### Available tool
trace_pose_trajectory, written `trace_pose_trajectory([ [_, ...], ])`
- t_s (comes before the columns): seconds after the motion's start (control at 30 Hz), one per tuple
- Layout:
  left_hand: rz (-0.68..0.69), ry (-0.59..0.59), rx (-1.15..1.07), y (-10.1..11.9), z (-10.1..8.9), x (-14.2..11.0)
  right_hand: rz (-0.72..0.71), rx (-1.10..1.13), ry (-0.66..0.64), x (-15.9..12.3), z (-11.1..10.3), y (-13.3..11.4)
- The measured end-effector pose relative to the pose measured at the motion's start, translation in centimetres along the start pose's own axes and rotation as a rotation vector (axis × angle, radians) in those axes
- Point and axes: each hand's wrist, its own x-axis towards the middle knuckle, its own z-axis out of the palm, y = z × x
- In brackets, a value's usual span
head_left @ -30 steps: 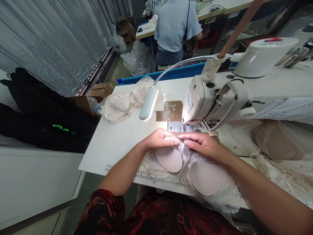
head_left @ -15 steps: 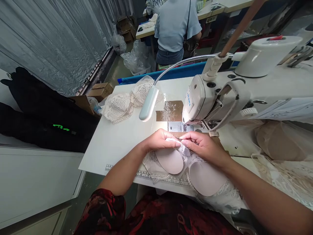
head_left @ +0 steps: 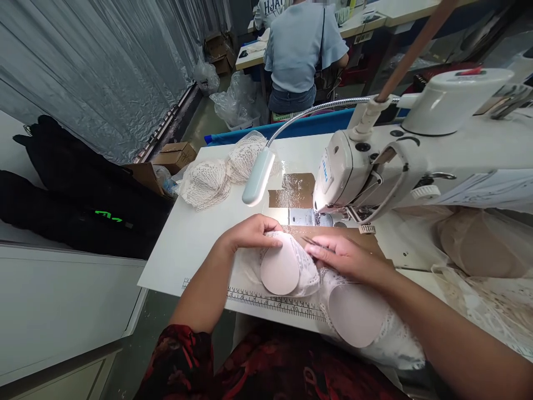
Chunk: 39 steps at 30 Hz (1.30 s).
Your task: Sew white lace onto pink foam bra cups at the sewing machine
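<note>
A white lace bra with pale padded cups spans the table's front edge. My left hand (head_left: 256, 232) pinches the top edge of its left cup (head_left: 281, 268), thumb over the pad and fingers behind. The right cup (head_left: 357, 312) lies beneath my right forearm, its lace hanging past the edge. My right hand (head_left: 335, 253) is closed round a small thin-tipped metal tool (head_left: 308, 241), tweezers or thread snips; I cannot tell which. Its fingers are beside the lace between the cups. Just beyond both hands stands the sewing machine (head_left: 339, 169), its needle area lit.
More cream lace cups (head_left: 206, 183) lie at the table's back left. A lamp (head_left: 259, 178) on a bendable neck hangs over the table. Brown tape (head_left: 297, 189) covers part of the top near the needle plate. Sheer fabric (head_left: 483, 244) is piled at right. A person (head_left: 295, 50) sits ahead.
My hands have moved apart: the left went left with the cup, which now stands more upright and shows its pad. The tool in my right hand shows more clearly.
</note>
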Motion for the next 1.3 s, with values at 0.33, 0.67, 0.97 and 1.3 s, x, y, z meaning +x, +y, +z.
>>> trace_pose_trajectory([
  [0.33,0.125,0.119,-0.032,0.1,3.0,1.4,-0.063,0.008,0.252,0.5,0.9,-0.3],
  [0.67,0.084,-0.007,-0.204,-0.2,3.5,2.0,-0.024,0.217,0.243,0.2,0.6,0.6],
  [0.97,0.065,0.053,-0.299,-0.6,3.4,2.1,0.117,0.294,0.173,-0.5,-0.1,0.1],
  [1.3,0.022,0.023,-0.302,-0.9,3.7,2.3,-0.075,0.071,0.244,0.1,0.7,0.5],
])
